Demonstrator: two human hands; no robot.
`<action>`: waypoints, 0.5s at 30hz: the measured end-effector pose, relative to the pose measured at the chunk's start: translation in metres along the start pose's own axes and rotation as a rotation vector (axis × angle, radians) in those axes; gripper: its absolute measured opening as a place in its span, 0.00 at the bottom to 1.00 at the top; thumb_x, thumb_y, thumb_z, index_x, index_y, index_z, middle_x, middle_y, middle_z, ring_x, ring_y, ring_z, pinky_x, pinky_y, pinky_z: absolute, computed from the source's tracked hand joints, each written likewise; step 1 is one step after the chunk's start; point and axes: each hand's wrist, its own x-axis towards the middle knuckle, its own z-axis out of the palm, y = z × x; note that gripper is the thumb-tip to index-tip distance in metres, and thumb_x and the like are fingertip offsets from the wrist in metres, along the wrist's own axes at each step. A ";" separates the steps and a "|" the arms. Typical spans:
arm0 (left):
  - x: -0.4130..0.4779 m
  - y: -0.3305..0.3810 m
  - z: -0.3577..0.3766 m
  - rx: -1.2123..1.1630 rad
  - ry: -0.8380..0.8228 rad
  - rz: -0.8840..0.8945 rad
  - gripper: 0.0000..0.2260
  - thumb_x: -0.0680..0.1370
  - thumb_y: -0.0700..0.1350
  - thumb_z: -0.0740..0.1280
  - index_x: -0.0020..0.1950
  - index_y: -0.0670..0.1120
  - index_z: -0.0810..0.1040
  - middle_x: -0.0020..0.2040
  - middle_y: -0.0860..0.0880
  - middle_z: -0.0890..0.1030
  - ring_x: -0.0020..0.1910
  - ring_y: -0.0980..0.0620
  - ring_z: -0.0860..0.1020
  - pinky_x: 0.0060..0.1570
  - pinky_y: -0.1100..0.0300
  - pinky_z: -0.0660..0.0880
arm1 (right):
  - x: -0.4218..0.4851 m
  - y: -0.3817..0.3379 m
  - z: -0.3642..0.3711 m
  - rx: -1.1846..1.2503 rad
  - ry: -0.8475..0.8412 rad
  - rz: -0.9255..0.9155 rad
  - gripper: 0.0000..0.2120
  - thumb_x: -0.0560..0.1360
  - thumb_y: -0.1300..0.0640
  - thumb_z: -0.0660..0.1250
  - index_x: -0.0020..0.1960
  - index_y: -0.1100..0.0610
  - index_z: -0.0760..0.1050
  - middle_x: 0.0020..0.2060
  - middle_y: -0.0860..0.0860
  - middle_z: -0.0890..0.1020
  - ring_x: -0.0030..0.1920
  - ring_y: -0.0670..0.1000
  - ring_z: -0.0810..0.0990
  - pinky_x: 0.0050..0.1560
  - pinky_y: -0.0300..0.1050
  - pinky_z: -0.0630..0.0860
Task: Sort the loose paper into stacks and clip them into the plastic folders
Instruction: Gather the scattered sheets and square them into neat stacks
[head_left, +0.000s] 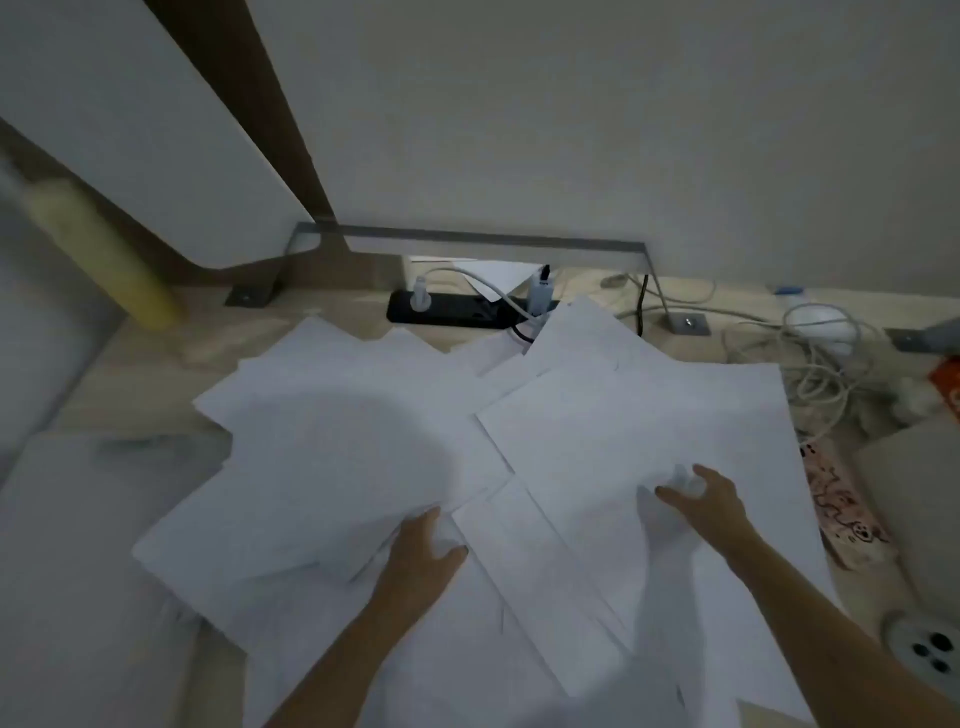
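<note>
Several loose white paper sheets (363, 441) lie spread and overlapping across the desk (130, 374). My left hand (423, 551) is at the near edge of the left pile, with its fingers tucked under those sheets and the thumb on top. My right hand (701, 499) rests on the right-hand sheets (649, 415), its fingers curled into a small bunch of paper. A pale translucent plastic folder (78, 545) lies flat at the left of the desk.
A black power strip (447, 312) with plugs sits behind the paper. Tangled white cables (821, 343) lie at back right. A patterned phone (841, 504), a grey box (914, 493) and a white round thing (924, 644) are at right. A yellow roll (98, 249) leans at left.
</note>
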 end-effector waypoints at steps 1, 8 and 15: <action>0.005 -0.002 0.008 -0.012 0.059 0.001 0.27 0.74 0.43 0.68 0.70 0.40 0.64 0.69 0.42 0.67 0.69 0.46 0.65 0.68 0.57 0.61 | 0.004 0.003 -0.001 -0.052 0.033 0.013 0.37 0.71 0.50 0.71 0.73 0.61 0.58 0.72 0.63 0.61 0.71 0.63 0.62 0.70 0.55 0.60; 0.013 0.021 0.009 -0.356 -0.005 -0.112 0.28 0.64 0.54 0.70 0.61 0.49 0.69 0.55 0.45 0.78 0.54 0.46 0.78 0.58 0.49 0.74 | -0.016 0.015 0.002 -0.233 0.111 0.015 0.35 0.69 0.50 0.73 0.68 0.63 0.63 0.65 0.64 0.67 0.66 0.65 0.64 0.64 0.55 0.64; 0.037 0.058 0.028 -0.466 0.052 -0.128 0.09 0.71 0.44 0.71 0.49 0.47 0.74 0.52 0.43 0.80 0.48 0.44 0.79 0.50 0.47 0.78 | -0.037 0.045 0.003 -0.124 -0.066 0.011 0.13 0.76 0.53 0.64 0.35 0.56 0.66 0.32 0.50 0.73 0.34 0.50 0.73 0.35 0.44 0.67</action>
